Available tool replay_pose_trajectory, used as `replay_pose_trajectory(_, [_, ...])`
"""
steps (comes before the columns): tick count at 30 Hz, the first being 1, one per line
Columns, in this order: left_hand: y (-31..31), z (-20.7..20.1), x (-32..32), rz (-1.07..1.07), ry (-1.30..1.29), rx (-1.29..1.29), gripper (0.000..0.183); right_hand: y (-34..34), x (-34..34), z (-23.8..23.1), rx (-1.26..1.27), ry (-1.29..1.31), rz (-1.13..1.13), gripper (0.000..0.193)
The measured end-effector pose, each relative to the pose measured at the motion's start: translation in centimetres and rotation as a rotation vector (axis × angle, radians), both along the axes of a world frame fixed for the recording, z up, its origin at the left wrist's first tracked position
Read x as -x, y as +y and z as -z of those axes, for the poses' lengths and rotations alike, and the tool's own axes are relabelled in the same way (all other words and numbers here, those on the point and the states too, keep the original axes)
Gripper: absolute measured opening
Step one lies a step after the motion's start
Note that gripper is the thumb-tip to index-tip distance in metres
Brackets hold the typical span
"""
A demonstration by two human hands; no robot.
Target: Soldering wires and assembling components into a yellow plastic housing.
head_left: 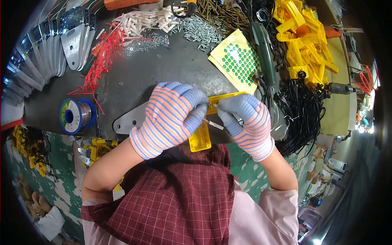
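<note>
Both of my hands wear striped knit gloves and meet over a yellow plastic housing point(199, 139) near the table's front edge. My left hand point(170, 116) is closed, thumb and fingers pinched together at the housing's left side. My right hand point(248, 120) also pinches, its fingertips close to those of the left. Whatever small thing lies between the fingertips is too small to name. Just below them a short white stick-like piece point(215, 125) slants across the housing. Partly under my left hand lies a flat metal plate with holes point(130, 121).
A solder spool point(77, 116) stands at the left, by red wires point(107, 51) and stacked metal plates point(73, 47). Screws point(200, 32) and white pieces point(143, 22) lie at the back. Rightward are a green-dotted sheet point(237, 61), a green power tool point(263, 53), black cables point(302, 114) and yellow parts point(308, 45).
</note>
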State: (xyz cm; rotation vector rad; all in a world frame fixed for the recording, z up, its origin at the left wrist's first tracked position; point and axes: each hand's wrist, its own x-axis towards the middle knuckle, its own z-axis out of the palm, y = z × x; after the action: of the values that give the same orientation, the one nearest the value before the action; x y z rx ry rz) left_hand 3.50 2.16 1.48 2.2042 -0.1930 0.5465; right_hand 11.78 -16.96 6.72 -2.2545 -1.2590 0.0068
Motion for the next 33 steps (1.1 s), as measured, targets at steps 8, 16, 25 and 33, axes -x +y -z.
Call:
replay_pose_trajectory(8, [-0.1, 0.0, 0.2, -0.034, 0.029, -0.063, 0.019, -0.3, 1.2, -0.9, 0.049, 0.405, 0.237, 0.014])
replay_pose_trajectory(16, [-0.3, 0.4, 0.3, -0.031, -0.013, -0.158, 0.02, -0.2, 1.0, -0.7, 0.031, 0.202, 0.111, 0.013])
replay_pose_trajectory(25, [-0.2, 0.3, 0.6, -0.015, -0.029, -0.082, 0.019, 0.5, 1.6, -1.5, -0.005, 0.405, 0.203, 0.012])
replay_pose_trajectory(33, [0.5, 0.0, 0.6, -0.011, 0.092, -0.047, 0.026, 0.0, 1.5, -1.1, 0.018, 0.59, 0.303, 0.013])
